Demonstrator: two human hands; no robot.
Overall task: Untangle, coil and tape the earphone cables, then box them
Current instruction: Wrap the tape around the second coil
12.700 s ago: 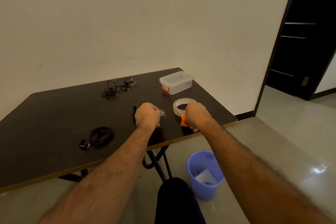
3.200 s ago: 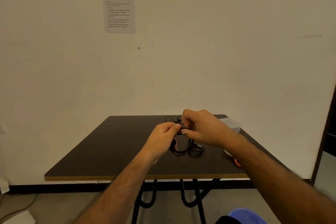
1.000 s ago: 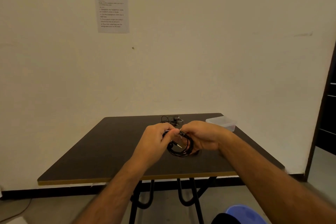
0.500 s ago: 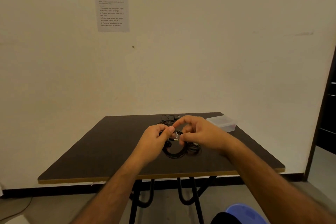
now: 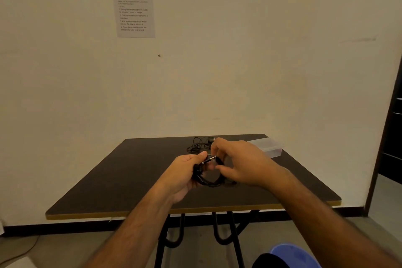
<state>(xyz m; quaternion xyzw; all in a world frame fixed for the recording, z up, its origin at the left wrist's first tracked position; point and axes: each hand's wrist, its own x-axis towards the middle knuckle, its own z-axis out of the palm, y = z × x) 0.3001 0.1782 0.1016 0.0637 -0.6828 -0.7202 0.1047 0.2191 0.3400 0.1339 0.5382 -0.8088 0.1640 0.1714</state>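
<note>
My left hand (image 5: pixel 185 172) grips a black coiled earphone cable (image 5: pixel 212 181) above the dark table (image 5: pixel 134 169). The cable's metal plug (image 5: pixel 210 159) sticks out past my left thumb. My right hand (image 5: pixel 241 163) pinches the top of the coil at the plug, where a clear bit of tape seems to sit. The coil's right side is hidden behind my right hand. A second, tangled black earphone cable (image 5: pixel 196 144) lies loose near the table's far edge. A clear plastic box (image 5: pixel 268 148) with its lid on stands at the far right corner.
A printed instruction sheet (image 5: pixel 134 6) hangs on the wall behind the table. A blue bin (image 5: pixel 298 254) stands on the floor at the lower right. A dark doorway (image 5: pixel 391 126) is at the right edge.
Both hands have stayed at the coil. My right fingers have shifted around the top of the coil by the plug, and the coil sits slightly lower in my left hand.
</note>
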